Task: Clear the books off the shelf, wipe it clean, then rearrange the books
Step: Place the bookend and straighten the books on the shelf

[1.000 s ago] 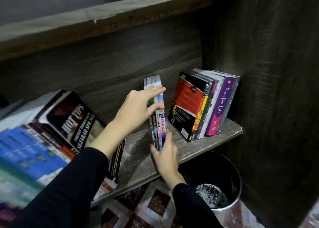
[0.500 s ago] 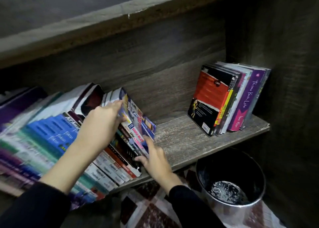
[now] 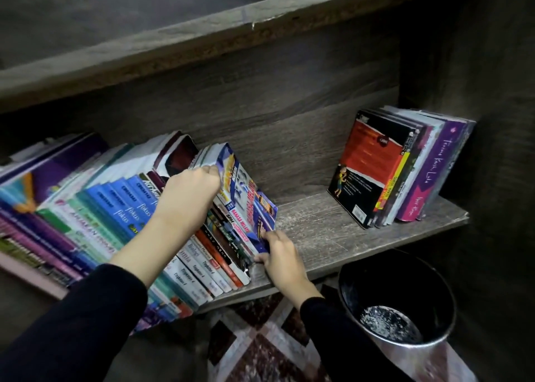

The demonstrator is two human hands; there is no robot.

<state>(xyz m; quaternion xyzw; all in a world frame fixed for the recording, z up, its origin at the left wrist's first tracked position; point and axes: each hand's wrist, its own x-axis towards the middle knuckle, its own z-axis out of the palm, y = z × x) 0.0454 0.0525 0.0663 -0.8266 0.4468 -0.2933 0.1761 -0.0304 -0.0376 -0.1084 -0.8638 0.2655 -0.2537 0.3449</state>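
Both hands clamp a slim bundle of workbooks (image 3: 246, 208): the left hand (image 3: 188, 196) curls over its top edge, the right hand (image 3: 282, 255) pinches its bottom corner on the shelf (image 3: 333, 228). Left of the left hand, a long leaning row of books (image 3: 95, 208) fills the shelf; well right of the right hand stands a small group (image 3: 405, 167). Rearranging seems well along, with the bare middle stretch yet to fill.

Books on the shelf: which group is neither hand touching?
The small group by the right wall; left hand and right hand grip books in the long row.
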